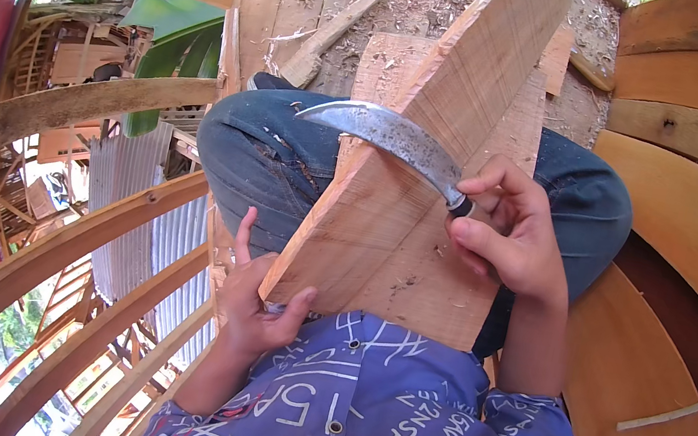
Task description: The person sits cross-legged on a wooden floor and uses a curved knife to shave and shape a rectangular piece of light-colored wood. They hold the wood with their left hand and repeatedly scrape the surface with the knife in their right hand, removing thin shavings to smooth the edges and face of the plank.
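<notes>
One knife (382,133), right hand (506,227) gripping; left hand (259,303) holding plank (465,89) at seven o'clock: trimming, apparently! Next stroke needs steadiness.

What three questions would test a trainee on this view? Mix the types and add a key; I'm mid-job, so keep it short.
1. Which hand holds the curved knife?
2. True or false: the left hand is at the near end of the tilted plank.
3. What shows beneath the tilted plank? a) a metal tray b) a flat board c) a folded towel

Key: 1. The right hand. 2. True. 3. b.
</notes>
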A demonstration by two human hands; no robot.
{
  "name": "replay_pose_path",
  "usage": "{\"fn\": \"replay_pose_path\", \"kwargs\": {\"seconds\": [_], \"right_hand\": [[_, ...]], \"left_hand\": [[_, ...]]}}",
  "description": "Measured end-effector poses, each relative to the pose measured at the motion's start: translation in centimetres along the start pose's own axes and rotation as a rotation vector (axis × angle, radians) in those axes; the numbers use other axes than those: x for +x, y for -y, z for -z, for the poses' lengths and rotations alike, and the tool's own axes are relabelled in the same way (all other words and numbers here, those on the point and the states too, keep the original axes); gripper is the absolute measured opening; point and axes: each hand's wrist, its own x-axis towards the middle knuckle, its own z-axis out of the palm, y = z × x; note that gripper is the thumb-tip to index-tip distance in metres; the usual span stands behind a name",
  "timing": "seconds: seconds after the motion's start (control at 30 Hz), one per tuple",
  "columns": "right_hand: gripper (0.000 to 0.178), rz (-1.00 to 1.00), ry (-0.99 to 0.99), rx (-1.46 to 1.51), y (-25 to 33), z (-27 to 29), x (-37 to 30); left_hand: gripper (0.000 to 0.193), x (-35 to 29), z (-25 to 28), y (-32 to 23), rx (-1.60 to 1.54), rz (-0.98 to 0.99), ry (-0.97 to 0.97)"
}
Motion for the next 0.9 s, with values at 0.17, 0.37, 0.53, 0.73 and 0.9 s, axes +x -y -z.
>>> {"fn": "replay_pose_path", "kwargs": {"seconds": [0.17,0.37,0.53,0.73,0.9], "right_hand": [[0.02,0.066,-0.214,-0.047,0.4,-0.1,0.4],[0.019,0.492,-0.831,-0.208,1.3,2.0,1.2],[0.022,0.358,-0.466,-0.066,3.2,2.7,-1.4],[0.022,0.005,-0.078,0.028,1.1,0.5,-0.4],[0.024,0.083,-0.291,-0.118,0.1,-1.4,-0.3]], "left_hand": [[0.026,0.4,-1.5,-0.2,-0.044,0.038,-0.032],[0.022,0.6,-0.5,-0.8,0.048,-0.04,0.013],[0.022,0.5,-0.7,-0.8,0.014,-0.021,-0.004],[0.021,0.3,-0.5,-1.0,0.038,-0.051,-0.01],[0.02,0.5,-0.8,-0.8,0.031,-0.043,-0.046]]}}
